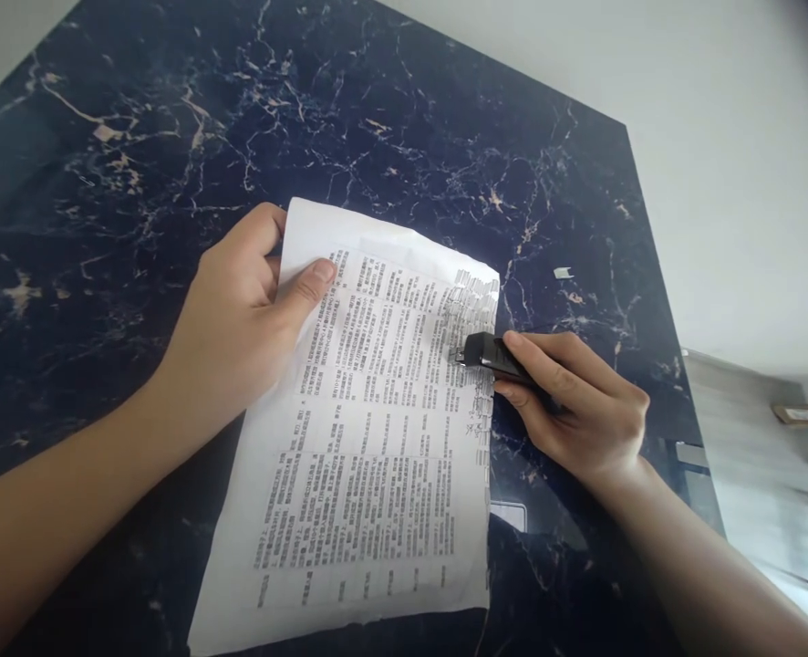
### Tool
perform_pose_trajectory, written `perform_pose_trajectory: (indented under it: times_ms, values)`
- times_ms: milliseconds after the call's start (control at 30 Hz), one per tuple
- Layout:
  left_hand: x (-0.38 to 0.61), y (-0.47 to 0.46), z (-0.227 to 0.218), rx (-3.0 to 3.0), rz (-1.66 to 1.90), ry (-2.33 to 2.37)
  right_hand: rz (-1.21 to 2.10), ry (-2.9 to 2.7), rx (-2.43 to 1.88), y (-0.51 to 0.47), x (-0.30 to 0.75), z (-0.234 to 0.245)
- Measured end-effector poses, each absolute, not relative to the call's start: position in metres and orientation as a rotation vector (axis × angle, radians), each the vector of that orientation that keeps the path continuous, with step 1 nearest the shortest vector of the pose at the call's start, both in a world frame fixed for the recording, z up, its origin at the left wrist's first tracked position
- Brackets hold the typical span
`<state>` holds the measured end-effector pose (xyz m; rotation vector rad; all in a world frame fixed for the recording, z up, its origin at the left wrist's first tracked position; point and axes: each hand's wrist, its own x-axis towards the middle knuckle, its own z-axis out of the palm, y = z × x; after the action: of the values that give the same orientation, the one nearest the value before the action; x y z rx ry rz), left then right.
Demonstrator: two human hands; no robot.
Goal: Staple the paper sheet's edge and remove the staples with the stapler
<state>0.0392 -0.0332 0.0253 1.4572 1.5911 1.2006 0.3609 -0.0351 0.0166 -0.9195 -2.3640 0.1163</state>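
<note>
A stack of printed paper sheets point(369, 438) lies on a dark blue marble table point(171, 137). My left hand point(240, 310) grips the sheets' upper left edge, thumb pressed on the printed top page and fingers curled under. My right hand point(574, 401) is closed around a small black stapler point(490, 351), whose jaw sits over the right edge of the paper about a third of the way down.
A tiny white scrap point(563, 272) lies on the table beyond the stapler. The table's right edge point(664, 301) runs diagonally close to my right hand, with a light floor and a small box point(806, 415) below it.
</note>
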Motion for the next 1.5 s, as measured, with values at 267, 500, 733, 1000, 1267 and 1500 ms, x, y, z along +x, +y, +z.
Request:
perform_pose_trajectory:
  times_ms: [267, 500, 733, 1000, 1267, 1500]
  values:
    - [0.038, -0.034, 0.025, 1.455, 1.193, 1.6, 0.152, -2.357, -0.884, -0.034, 0.361, 0.016]
    - [0.038, -0.034, 0.026, 1.468, 1.184, 1.606, 0.172, -2.346, -0.848, -0.032, 0.361, 0.017]
    - [0.038, -0.034, 0.025, 1.452, 1.193, 1.588, 0.185, -2.359, -0.86, -0.032, 0.359, 0.019]
    - [0.038, -0.034, 0.025, 1.464, 1.2, 1.583, 0.208, -2.401, -0.918, -0.035, 0.36, 0.024]
    - [0.039, -0.033, 0.026, 1.438, 1.195, 1.606, 0.14, -2.552, -0.992, -0.043, 0.347, 0.044]
    - [0.038, -0.032, 0.023, 1.457, 1.213, 1.574, 0.088, -2.545, -1.041, -0.048, 0.342, 0.037]
